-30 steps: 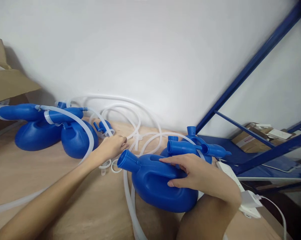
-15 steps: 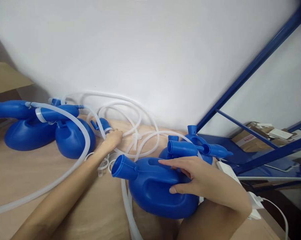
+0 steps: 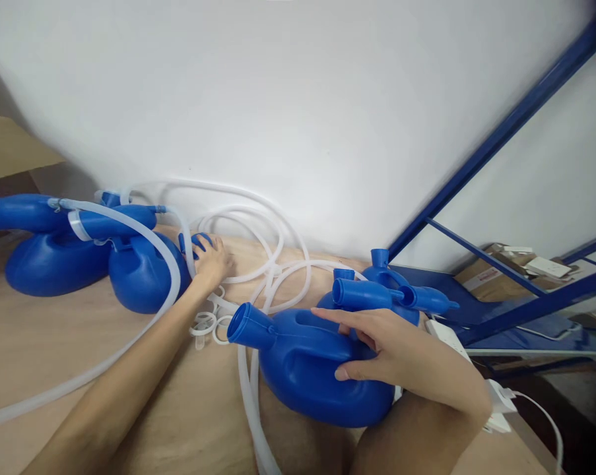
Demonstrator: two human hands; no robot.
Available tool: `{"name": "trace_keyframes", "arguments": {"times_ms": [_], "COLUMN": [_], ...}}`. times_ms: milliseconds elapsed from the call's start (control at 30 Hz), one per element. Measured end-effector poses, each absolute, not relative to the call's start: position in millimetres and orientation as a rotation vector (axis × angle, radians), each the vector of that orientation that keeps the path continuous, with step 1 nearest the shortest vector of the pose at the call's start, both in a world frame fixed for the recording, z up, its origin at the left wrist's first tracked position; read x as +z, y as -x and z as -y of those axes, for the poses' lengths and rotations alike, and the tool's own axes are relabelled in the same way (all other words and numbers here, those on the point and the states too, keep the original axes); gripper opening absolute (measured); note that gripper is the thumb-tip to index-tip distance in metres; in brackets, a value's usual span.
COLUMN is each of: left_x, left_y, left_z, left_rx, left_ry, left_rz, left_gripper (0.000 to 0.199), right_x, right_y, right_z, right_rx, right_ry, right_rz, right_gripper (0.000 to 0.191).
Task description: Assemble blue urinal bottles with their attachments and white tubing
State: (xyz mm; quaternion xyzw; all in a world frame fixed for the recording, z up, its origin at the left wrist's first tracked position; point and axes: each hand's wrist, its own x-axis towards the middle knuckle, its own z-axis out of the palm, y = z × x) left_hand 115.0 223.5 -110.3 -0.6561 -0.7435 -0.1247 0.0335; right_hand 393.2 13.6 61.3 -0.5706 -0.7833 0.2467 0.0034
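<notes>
In front of me a blue plastic urinal bottle (image 3: 298, 389) lies with its open neck to the left. My right hand (image 3: 377, 336) grips it at the handle, thumb on the near side, index finger stretched along the top. Farther off on the left, my left hand (image 3: 213, 260) has its fingers curled over a small blue cap (image 3: 198, 243), which it partly hides. White rings (image 3: 204, 323) lie beside my left forearm. A translucent hose (image 3: 245, 396) runs behind the bottle and coils toward the wall.
At left stand two hosed bottles (image 3: 144, 280) and a cardboard box (image 3: 15, 148). Behind my right hand are further blue bottles and a blue tube-shaped piece (image 3: 362, 292). A white power strip (image 3: 449, 340) and a blue metal rack (image 3: 496, 310) border the right side.
My left hand has shifted slightly left and spread its fingers over the blue cap. The hose coils behind it have moved a little. My right hand stays on the bottle.
</notes>
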Motion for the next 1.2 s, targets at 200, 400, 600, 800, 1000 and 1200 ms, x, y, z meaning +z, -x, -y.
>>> {"name": "trace_keyframes", "arguments": {"times_ms": [200,400,600,800,1000,1200], "left_x": [-105,-88,-99,-113,-85,-46], "left_y": [-109,-115,-114,-112,-116,-132], "left_z": [-224,-226,-228,-221,-217,-193], "left_rx": [-0.421,-0.487,-0.297,-0.308,-0.441,-0.871], "left_ry": [2.107,2.218,2.328,2.298,2.394,2.399], "left_rz": [2.207,2.082,2.087,2.045,1.785,1.076], "left_gripper": [0.045,0.047,0.051,0.062,0.056,0.055], "right_x": [64,58,51,53,56,52], "right_y": [-391,-388,-368,-362,-360,-353], "right_z": [-16,-23,-37,-39,-29,-31], "right_rx": [0.784,0.757,0.730,0.741,0.681,0.315], "right_ry": [1.799,1.812,1.735,1.713,1.685,1.653], "right_rz": [2.463,2.468,2.580,2.541,2.493,2.299], "right_gripper": [0.081,0.081,0.077,0.069,0.068,0.074]}}
